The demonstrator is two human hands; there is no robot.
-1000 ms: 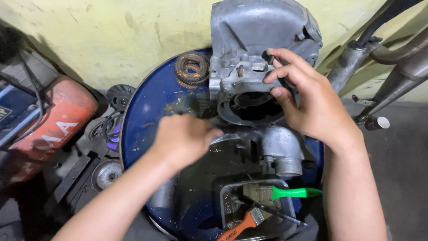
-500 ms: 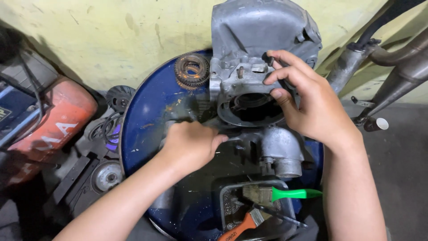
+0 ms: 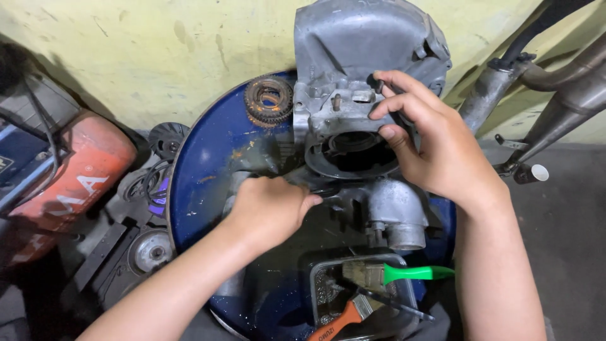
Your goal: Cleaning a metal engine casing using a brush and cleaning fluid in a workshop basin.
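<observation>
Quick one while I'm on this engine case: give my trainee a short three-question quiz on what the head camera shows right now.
1. True or false: the right hand rests on the upper part of the grey engine case.
2. Which brush in the metal tray has its handle pointing right? A) the green-handled brush B) the orange-handled brush
3. Fill in: the rusty gear lies on the blue ____.

Key: 1 true; 2 A; 3 drum lid. The left hand is closed low against the case.
</observation>
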